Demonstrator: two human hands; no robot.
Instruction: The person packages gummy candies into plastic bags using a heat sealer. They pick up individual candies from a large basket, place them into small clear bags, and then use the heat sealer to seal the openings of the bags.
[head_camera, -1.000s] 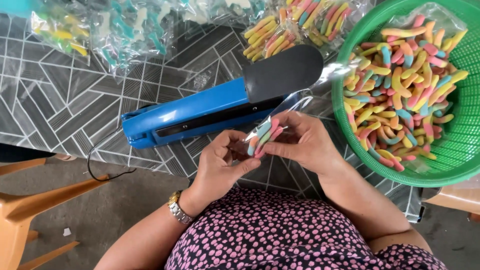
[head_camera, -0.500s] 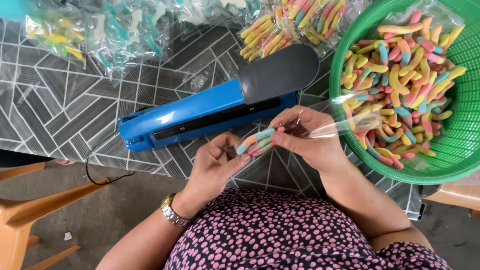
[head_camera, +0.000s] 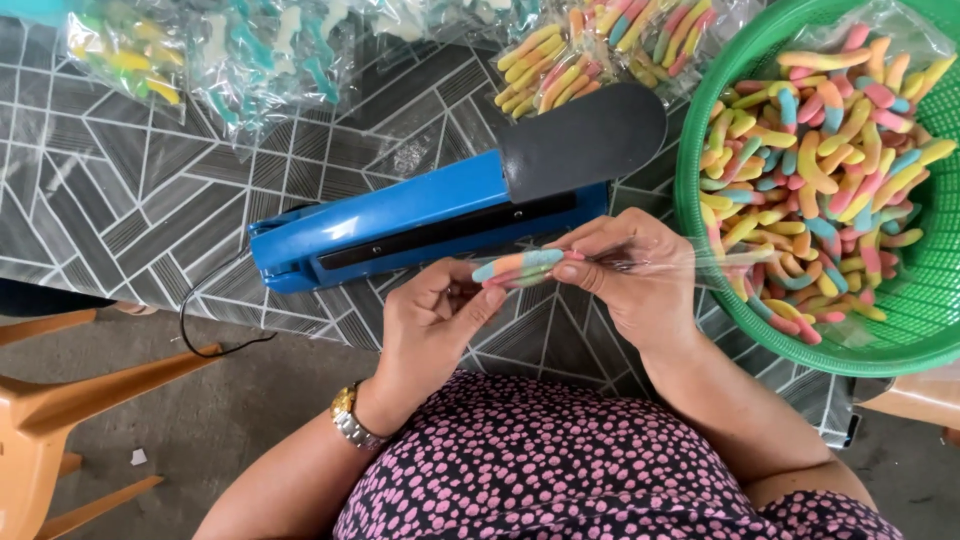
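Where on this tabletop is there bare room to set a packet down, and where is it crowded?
Free: the patterned tabletop left of the blue heat sealer, below the sealed candy bags. A smaller strip lies between the sealer and those bags. Crowded: the far edge, the green basket of gummy worms, and the near edge where both hands grip a small packet.

- I see both hands — left hand (head_camera: 432, 322), right hand (head_camera: 635, 278) — at the near table (head_camera: 120, 210) edge, pinching a clear bag of gummy worms (head_camera: 525, 267).
- Blue heat sealer (head_camera: 440, 215) lies just beyond them and blocks the straight way forward; its black handle pad (head_camera: 583, 140) sits over the far right end.
- Green basket (head_camera: 900, 330) full of candy walls off the right, close to my right hand.
- Filled candy bags (head_camera: 250, 50) crowd the far edge.
- Open patterned table left of the sealer, passable.
- Black cord (head_camera: 205, 335) hangs off the near edge; orange chair (head_camera: 45, 400) stands below left.
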